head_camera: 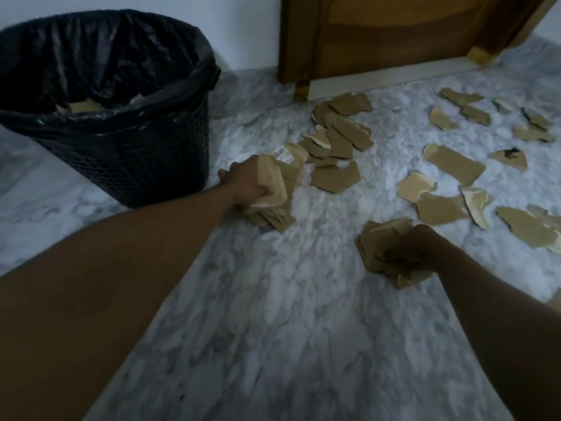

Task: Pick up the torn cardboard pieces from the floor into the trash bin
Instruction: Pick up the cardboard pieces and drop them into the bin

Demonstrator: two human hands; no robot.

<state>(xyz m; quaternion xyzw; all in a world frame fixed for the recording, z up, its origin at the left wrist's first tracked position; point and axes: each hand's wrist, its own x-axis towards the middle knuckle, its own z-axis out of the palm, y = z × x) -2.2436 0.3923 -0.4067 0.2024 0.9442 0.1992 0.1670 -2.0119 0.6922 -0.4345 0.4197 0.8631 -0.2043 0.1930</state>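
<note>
Left hand [247, 180] fingers clenched on a cardboard wad [274, 205] beside the lined mesh trash bin [145, 153]; right hand [416, 250] fisted round another bundle [381, 238]: batching loads. Scraps [452, 164] litter the marble floor [273, 329] towards the door [394, 34]

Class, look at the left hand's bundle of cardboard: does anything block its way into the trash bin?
Nothing visible does. The left hand grips its cardboard bundle right beside the trash bin, whose lined mouth is open.
</note>
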